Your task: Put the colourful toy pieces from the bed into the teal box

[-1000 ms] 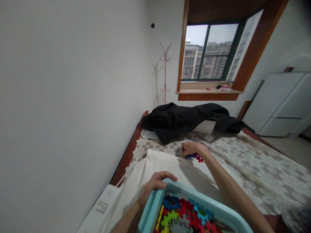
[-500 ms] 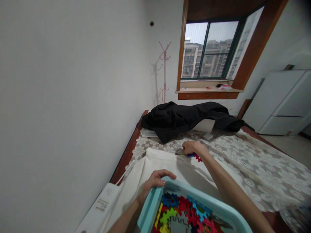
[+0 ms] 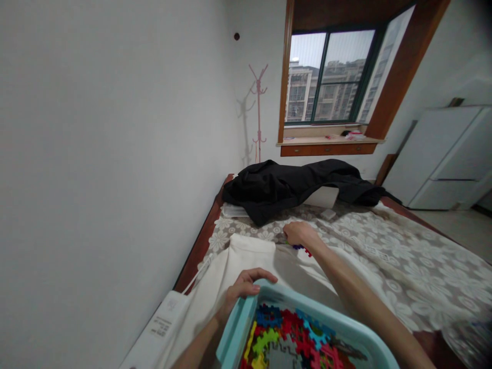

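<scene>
A pale blue plastic bin (image 3: 319, 306) fills the lower middle, with many toothed plastic building pieces (image 3: 282, 333) inside in red, blue, green, yellow and grey. My left hand (image 3: 246, 287) grips its far left corner, fingers over the rim. Beyond the bin, my right hand (image 3: 296, 233) is stretched out low over the bed, its fingers closed. Several joined toothed pieces (image 3: 303, 249), purple and red, show just under that hand. My fingers hide the grip itself, and the wrist covers part of the pieces. White cloth (image 3: 253, 251) lies beneath.
A black garment (image 3: 284, 187) is heaped on the patterned bedspread (image 3: 400, 251), by a white box (image 3: 322, 197). A white device (image 3: 157, 328) with a cord lies at lower left along the wall. Farther back are a pink coat stand (image 3: 259, 113) and a white fridge (image 3: 442, 159).
My right hand has shifted slightly left, and its wrist now covers more of the red piece. My left hand stays on the bin's corner. The view has moved a little.
</scene>
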Available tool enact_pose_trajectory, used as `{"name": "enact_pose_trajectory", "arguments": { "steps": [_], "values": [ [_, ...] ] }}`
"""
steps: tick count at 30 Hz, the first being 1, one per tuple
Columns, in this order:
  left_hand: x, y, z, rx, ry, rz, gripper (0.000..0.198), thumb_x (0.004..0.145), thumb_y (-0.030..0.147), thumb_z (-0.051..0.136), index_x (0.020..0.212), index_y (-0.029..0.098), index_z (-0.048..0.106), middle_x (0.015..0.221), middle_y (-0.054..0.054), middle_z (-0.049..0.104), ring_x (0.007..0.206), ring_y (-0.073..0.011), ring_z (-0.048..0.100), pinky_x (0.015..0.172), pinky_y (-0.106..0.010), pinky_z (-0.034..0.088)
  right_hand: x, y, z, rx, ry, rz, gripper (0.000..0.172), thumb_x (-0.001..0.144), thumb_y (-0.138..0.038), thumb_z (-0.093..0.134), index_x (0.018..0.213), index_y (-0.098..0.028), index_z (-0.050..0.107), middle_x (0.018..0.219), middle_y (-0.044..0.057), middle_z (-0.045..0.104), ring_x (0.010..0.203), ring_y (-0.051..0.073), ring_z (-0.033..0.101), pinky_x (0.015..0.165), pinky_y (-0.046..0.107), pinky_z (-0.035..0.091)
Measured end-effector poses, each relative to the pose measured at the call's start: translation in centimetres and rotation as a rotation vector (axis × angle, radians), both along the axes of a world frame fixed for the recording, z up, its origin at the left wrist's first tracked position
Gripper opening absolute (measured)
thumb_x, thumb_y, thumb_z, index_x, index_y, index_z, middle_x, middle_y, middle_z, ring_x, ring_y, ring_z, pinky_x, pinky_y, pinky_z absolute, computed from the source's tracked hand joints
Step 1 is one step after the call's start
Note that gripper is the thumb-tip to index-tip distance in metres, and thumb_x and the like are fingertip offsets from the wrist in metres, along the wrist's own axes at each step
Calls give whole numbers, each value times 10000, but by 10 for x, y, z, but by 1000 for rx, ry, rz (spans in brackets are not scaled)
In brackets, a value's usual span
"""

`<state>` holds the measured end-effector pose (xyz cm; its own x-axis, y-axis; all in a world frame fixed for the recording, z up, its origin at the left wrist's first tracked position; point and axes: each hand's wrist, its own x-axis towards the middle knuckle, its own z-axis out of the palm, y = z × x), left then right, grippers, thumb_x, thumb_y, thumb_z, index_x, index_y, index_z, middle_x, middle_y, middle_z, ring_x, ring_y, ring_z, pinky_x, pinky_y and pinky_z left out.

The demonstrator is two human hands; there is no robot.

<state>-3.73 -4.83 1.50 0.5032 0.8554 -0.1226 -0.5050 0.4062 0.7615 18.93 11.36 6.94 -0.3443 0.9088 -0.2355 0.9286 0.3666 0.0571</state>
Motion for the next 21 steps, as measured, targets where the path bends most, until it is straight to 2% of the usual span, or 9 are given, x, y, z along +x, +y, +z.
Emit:
{"name": "enact_pose_trajectory", "arguments": {
  "steps": [5,10,12,15,18,21],
  "values": [
    [-2,-1,17,11,13,-73,415,662,245,760,1049,107,815,888,-121,822,746,-214,750,727,-273,559,-3,4,-10,86,23,-30,332,904,-93,572,1146,-74,798,1166,264,774,1151,367,740,939,388,566],
    [-5,-3,29,2,46,-89,417,689,219,748,1084,102,812,913,-110,819,785,-204,741,759,-262,546,7,16,-11,146,75,-83,340,945,-141,536,1163,-105,795,1217,236,766,1157,359,736,935,388,554],
    [-5,-4,29,5,48,-85,418,690,220,746,1084,101,812,904,-108,816,777,-207,739,745,-262,543,13,21,-10,112,95,-75,306,942,-261,611,1151,-163,812,1200,193,783,1126,343,749,899,359,560],
    [-6,-4,27,14,52,-86,427,691,231,746,1094,102,808,905,-110,814,780,-213,739,736,-264,543,17,24,-9,54,108,-53,334,844,-408,760,1106,-213,832,1150,162,802,1081,336,761,852,328,560],
    [-6,-3,24,19,47,-82,432,695,241,748,1101,101,803,919,-116,817,807,-214,740,757,-264,545,16,23,-9,41,110,-47,370,779,-389,814,1082,-176,827,1165,196,789,1088,353,753,849,332,552],
    [-4,-3,18,8,30,-74,425,678,236,753,1078,102,806,909,-113,822,781,-214,743,749,-271,554,15,23,-7,26,130,-42,400,748,-356,826,1107,-180,806,1167,184,787,1076,352,750,822,329,543]
  ]
}}
